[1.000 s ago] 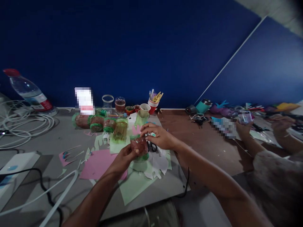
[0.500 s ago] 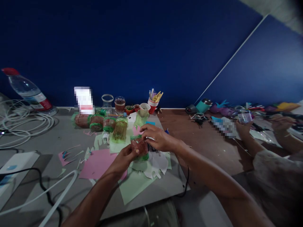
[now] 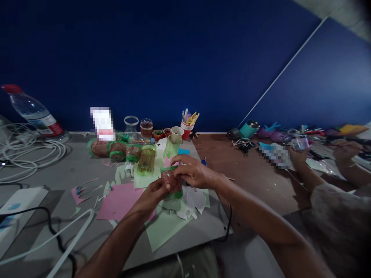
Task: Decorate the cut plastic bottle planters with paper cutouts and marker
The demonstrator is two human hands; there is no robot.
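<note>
My left hand is closed round a clear plastic cup-like piece, painted brown in the middle with green bands at both ends. It is held slightly tilted above the papers. My right hand is at its upper right side, fingers bent and drawn together; whatever they pinch is hidden. Behind the hands lies a green-tinted piece streaked with brown. Left of it, several brown-and-green painted bottle pieces lie in a row. A pale green cut shape leans against a paper cup.
Pink paper, green paper and torn white paper cover the table's front. A red-capped bottle and coiled white cables are left. Red cups with yellow cutlery stand behind. At right, another person's hand holds a clear cup.
My right hand has shifted slightly right and down along the painted piece's rim. The left hand keeps its hold, and the piece has turned or tilted a little.
</note>
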